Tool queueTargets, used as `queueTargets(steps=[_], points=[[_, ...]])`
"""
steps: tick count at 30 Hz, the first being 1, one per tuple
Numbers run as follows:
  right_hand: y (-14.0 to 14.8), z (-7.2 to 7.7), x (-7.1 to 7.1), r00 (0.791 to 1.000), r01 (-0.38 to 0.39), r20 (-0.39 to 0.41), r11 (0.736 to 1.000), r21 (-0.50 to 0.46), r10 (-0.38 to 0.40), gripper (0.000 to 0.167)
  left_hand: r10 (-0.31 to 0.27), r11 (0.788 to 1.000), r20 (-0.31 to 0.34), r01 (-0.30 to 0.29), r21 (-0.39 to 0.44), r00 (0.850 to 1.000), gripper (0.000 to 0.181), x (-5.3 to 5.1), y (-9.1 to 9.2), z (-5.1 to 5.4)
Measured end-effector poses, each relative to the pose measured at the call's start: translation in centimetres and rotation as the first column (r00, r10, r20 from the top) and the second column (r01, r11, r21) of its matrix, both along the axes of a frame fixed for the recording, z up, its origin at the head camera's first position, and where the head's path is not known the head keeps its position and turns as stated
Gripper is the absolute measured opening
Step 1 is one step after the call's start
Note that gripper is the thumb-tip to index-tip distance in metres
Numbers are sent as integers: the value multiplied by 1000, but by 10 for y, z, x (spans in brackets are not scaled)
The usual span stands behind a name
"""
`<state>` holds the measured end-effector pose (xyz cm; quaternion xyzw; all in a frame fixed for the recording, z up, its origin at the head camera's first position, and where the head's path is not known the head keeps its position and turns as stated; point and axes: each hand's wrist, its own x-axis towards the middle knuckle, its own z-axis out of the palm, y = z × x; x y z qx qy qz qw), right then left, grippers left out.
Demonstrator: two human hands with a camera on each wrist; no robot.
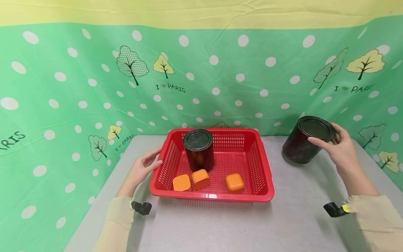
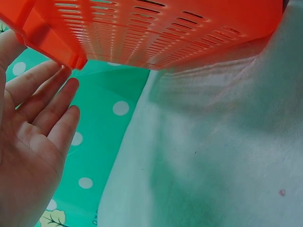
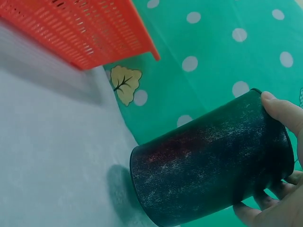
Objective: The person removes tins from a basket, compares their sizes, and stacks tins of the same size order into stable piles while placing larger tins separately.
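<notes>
My right hand grips a dark can near its lidded top, right of the red basket. The can leans to the right in the head view; whether its base touches the table I cannot tell. At the basket's left rim is my left hand, thumb on the rim. The left wrist view shows this hand with its fingers extended, fingertips at the edge of the basket. Inside the basket stand a second dark can and several orange blocks.
The basket rests on a grey table toward its back edge. Behind the table hangs a green dotted cloth with printed trees. A black wrist device sits by the right sleeve, another by the left sleeve.
</notes>
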<state>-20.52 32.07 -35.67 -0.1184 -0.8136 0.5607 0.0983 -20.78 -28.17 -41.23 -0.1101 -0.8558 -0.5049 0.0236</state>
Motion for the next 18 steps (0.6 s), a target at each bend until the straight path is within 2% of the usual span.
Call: queueTargets(steps=[9,18], points=[[5,-11,-4,999,13,41,1000,9,-14,95,-2,1000,1,2,5,1000,57,1,0,0],[8,-22,-6,999,8,37,999,33,-9,95,-1,1000,15,1,8,1000,58,0,1,0]])
